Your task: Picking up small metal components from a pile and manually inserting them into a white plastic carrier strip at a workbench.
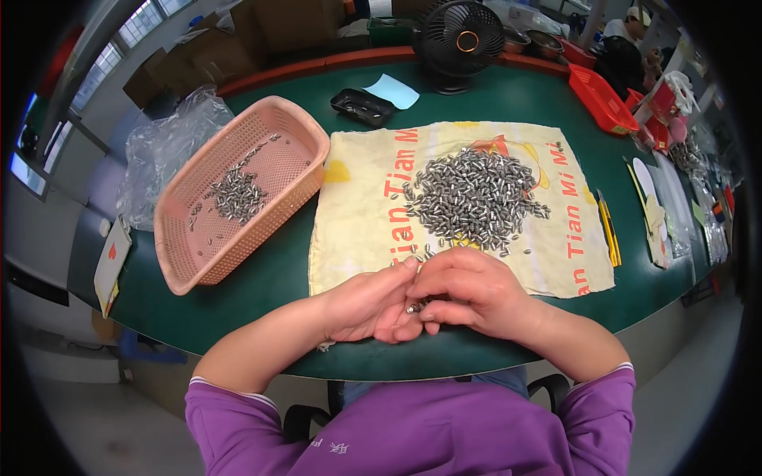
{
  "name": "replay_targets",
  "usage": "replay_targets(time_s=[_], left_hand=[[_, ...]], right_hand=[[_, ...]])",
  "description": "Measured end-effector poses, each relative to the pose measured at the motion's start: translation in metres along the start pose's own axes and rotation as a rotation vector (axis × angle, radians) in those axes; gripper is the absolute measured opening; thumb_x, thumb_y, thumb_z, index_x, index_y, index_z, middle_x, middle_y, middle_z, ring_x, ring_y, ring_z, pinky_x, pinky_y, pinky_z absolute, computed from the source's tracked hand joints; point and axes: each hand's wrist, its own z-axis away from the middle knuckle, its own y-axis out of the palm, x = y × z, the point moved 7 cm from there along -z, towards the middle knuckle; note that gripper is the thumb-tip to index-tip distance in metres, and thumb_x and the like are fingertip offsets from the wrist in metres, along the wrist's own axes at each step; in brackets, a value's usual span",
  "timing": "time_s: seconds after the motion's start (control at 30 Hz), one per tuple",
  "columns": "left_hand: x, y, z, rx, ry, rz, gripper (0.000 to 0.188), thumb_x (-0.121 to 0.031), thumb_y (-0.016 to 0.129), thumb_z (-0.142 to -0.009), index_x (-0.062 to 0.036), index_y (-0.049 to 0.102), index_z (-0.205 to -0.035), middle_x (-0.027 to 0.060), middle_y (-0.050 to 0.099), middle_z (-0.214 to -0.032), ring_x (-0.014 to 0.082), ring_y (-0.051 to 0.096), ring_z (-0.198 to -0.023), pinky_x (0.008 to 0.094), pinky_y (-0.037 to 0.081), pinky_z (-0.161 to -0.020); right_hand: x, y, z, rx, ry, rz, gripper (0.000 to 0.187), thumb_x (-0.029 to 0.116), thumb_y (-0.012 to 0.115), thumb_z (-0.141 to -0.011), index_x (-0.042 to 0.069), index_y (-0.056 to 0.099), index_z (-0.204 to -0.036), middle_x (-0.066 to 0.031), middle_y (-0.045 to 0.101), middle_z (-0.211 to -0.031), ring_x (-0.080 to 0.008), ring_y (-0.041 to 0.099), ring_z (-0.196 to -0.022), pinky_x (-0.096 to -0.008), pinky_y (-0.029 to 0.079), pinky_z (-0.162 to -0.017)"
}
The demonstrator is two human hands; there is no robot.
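Metal pieces [414,308] show between the hands at the frame's lower centre: the left hand [369,308] lies half open, palm up; the right hand [470,292] curls over it, its grip unclear. Just above, more pieces lie heaped on a cloth [349,230] across the green tabletop [357,366]. A pink basket [242,255] stands left, a fan [459,40] at top.

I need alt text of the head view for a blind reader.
A person's left hand and right hand hold small metal pieces before a larger heap on a yellow cloth; at left, a pink basket on the green table holds more.
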Motion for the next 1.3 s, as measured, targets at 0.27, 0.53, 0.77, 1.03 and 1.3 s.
replay_targets(time_s=[0.27, 0.53, 0.77, 1.03, 1.3], left_hand=[[-0.106, -0.037, 0.082, -0.798, 0.969, -0.607, 0.014, -0.010, 0.046, -0.108, -0.0074, 0.058, -0.116, 0.0007, 0.059, -0.096, 0.0032, 0.041, -0.064, 0.0178, 0.032, -0.054], [-0.131, -0.033, 0.112, -1.634, 0.995, -1.996, 0.033, -0.013, 0.061, -0.101, -0.0032, 0.059, -0.132, 0.0181, 0.057, -0.138, 0.0371, 0.049, -0.135, 0.0486, 0.040, -0.113], [-0.073, 0.005, 0.039, -0.764, 0.567, -1.499, 0.051, -0.011, 0.077, -0.085, -0.0020, 0.058, -0.131, 0.0149, 0.065, -0.115, 0.0298, 0.065, -0.104, 0.0408, 0.054, -0.091], [-0.044, -0.003, 0.014, -0.637, 0.620, -1.496, 0.062, -0.004, 0.079, -0.082, -0.0025, 0.054, -0.138, 0.0114, 0.065, -0.112, 0.0267, 0.063, -0.107, 0.0385, 0.052, -0.097], [-0.041, 0.002, 0.013, -0.551, 0.621, -1.460, 0.061, 0.001, 0.077, -0.082, -0.0032, 0.054, -0.139, 0.0102, 0.067, -0.110, 0.0258, 0.063, -0.107, 0.0380, 0.052, -0.096]], right_hand=[[-0.030, -0.029, 0.007, -0.207, 0.206, 0.048, 0.018, 0.012, 0.074, -0.092, 0.005, 0.074, -0.109, -0.0082, 0.070, -0.101, -0.0217, 0.067, -0.090, -0.0344, 0.056, -0.077], [-0.031, -0.026, 0.002, -0.198, 0.152, 0.213, 0.017, 0.008, 0.071, -0.088, 0.008, 0.072, -0.106, -0.0088, 0.069, -0.099, -0.0297, 0.066, -0.097, -0.0411, 0.053, -0.086], [-0.037, -0.016, 0.007, -0.103, 0.162, 0.376, 0.019, 0.010, 0.074, -0.085, 0.010, 0.074, -0.104, -0.0056, 0.067, -0.099, -0.0276, 0.064, -0.098, -0.0413, 0.052, -0.085], [-0.034, 0.001, 0.009, -0.060, 0.078, 0.414, 0.022, 0.008, 0.080, -0.079, 0.010, 0.075, -0.100, -0.0058, 0.069, -0.097, -0.0283, 0.065, -0.093, -0.0413, 0.052, -0.083], [-0.036, 0.000, 0.012, 0.033, 0.221, 0.271, 0.019, 0.011, 0.077, -0.079, 0.008, 0.072, -0.096, -0.0087, 0.064, -0.090, -0.0321, 0.063, -0.092, -0.0442, 0.052, -0.083]])
